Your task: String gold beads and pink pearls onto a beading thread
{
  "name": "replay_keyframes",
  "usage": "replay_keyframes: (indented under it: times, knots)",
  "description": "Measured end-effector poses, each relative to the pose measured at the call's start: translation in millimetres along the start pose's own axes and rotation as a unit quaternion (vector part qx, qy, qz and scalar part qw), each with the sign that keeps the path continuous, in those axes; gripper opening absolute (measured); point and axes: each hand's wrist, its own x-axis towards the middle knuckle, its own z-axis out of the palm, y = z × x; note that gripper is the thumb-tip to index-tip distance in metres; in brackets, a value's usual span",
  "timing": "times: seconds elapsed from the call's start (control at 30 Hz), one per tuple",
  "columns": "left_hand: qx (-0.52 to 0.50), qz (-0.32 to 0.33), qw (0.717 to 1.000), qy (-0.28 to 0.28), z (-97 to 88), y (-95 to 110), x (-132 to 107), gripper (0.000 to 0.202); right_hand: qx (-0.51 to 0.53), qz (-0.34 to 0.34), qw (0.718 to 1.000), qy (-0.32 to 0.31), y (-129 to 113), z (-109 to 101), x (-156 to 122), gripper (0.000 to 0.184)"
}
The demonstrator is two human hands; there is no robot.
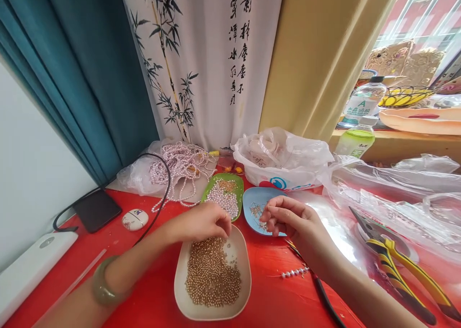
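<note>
My left hand [212, 221] reaches over the far end of a cream tray [183, 294], its fingers curled down and together near the heap of small gold beads [212, 275]. What the fingertips hold, if anything, is hidden. A pinch closes the thumb and fingers of my right hand [288, 217], raised at the right edge of a blue dish [252, 196]; anything between them is too small to name. Small metal pieces [256, 210] lie in that dish. Behind my left hand, a green dish [235, 217] holds pinkish pearl beads [220, 197] and some gold ones.
A short pearl strand [295, 272] lies near black-handled pliers [320, 289]. Larger yellow-and-black pliers [392, 261] rest at right beside plastic bags [396, 208]. Pearl strings [176, 164] and a white bag [284, 160] stand behind. At left are a phone [96, 210], black cable [165, 198] and earbud case [135, 219].
</note>
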Motion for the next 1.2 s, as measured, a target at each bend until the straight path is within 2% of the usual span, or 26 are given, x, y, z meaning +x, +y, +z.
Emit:
replay_keyframes:
  times: [0.67, 1.2]
  knots:
    - [0.170, 0.029, 0.984, 0.049, 23.7, 11.6, -0.2, 0.017, -0.014, -0.045, 0.998, 0.031, -9.7, -0.5, -1.5, 0.009]
    - [0.213, 0.007, 0.977, 0.016, 20.4, 12.7, -1.8, 0.013, -0.016, -0.054, 0.998, 0.030, -10.5, 0.7, -2.3, 0.005]
